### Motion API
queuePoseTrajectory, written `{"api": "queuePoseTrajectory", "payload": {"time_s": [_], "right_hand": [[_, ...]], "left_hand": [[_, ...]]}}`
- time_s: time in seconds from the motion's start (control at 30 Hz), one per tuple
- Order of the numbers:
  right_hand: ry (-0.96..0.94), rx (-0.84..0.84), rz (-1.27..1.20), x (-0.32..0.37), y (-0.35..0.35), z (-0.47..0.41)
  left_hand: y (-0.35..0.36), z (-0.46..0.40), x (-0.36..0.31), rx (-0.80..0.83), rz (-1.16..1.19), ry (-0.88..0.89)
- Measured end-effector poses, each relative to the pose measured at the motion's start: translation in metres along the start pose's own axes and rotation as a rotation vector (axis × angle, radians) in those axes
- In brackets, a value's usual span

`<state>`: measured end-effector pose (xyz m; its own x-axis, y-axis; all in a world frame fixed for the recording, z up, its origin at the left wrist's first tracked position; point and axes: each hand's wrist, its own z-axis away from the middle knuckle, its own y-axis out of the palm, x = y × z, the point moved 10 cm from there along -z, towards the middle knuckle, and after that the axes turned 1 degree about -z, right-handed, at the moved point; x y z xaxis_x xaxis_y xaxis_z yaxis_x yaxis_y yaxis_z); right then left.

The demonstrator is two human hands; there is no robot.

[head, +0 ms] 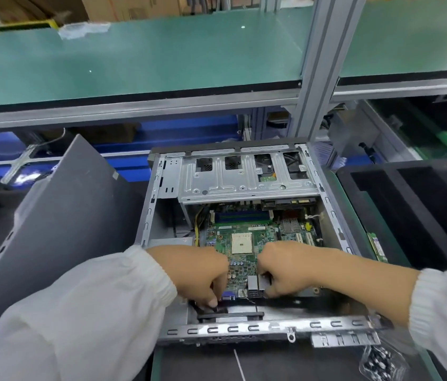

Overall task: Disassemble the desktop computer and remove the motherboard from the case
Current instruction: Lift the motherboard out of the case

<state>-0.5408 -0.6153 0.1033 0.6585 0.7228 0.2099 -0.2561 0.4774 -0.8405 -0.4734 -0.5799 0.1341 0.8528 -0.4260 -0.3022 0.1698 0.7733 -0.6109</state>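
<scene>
Both hands, left (pixel 201 273) and right (pixel 285 270), curl their fingers onto the rear edge of the motherboard (pixel 244 243), which sits inside the open case (pixel 244 329). Side panel (pixel 60 215) off, CPU socket (pixel 241 243) bare; lifting out remains.

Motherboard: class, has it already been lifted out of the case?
No, the motherboard lies inside the case, both hands on its near edge.

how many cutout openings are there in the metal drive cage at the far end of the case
4, in a row across the drive cage: far left, centre-left, centre-right, far right. None seem hidden.
</scene>
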Motion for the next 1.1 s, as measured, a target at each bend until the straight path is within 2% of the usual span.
{"api": "queuePoseTrajectory", "payload": {"time_s": [0.1, 0.2, 0.27, 0.4, 0.47, 0.6, 0.8, 0.9, 1.03, 1.1], "right_hand": [[-0.005, -0.006, -0.113, -0.007, -0.027, 0.009], [0.001, 0.07, -0.376, -0.02, -0.05, 0.018], [-0.016, 0.116, -0.473, -0.023, -0.061, 0.023], [-0.047, 0.183, -0.531, -0.02, -0.06, 0.024], [-0.053, 0.158, -0.529, -0.02, -0.061, 0.023], [-0.074, 0.105, -0.533, -0.019, -0.063, 0.024], [-0.076, 0.074, -0.475, -0.017, -0.065, 0.026], [-0.041, 0.099, -0.478, -0.018, -0.06, 0.025], [-0.018, 0.133, -0.491, -0.016, -0.06, 0.024], [0.0, 0.129, -0.529, -0.02, -0.067, 0.025]], "left_hand": [[-0.023, 0.015, 0.002, -0.14, 0.094, 0.043], [-0.065, 0.036, 0.006, -0.438, 0.28, 0.094], [-0.083, 0.05, 0.006, -0.575, 0.215, 0.116], [-0.081, 0.058, 0.007, -0.572, 0.011, 0.087], [-0.076, 0.056, 0.007, -0.563, -0.028, 0.068], [-0.063, 0.034, -0.007, -0.592, -0.252, -0.021], [-0.057, 0.029, -0.024, -0.836, -0.208, -0.061], [-0.044, 0.04, -0.044, -0.918, -0.419, 0.074], [-0.024, 0.054, -0.071, -0.963, -0.689, 0.361], [-0.031, 0.064, -0.059, -0.997, -0.59, 0.336]]}}
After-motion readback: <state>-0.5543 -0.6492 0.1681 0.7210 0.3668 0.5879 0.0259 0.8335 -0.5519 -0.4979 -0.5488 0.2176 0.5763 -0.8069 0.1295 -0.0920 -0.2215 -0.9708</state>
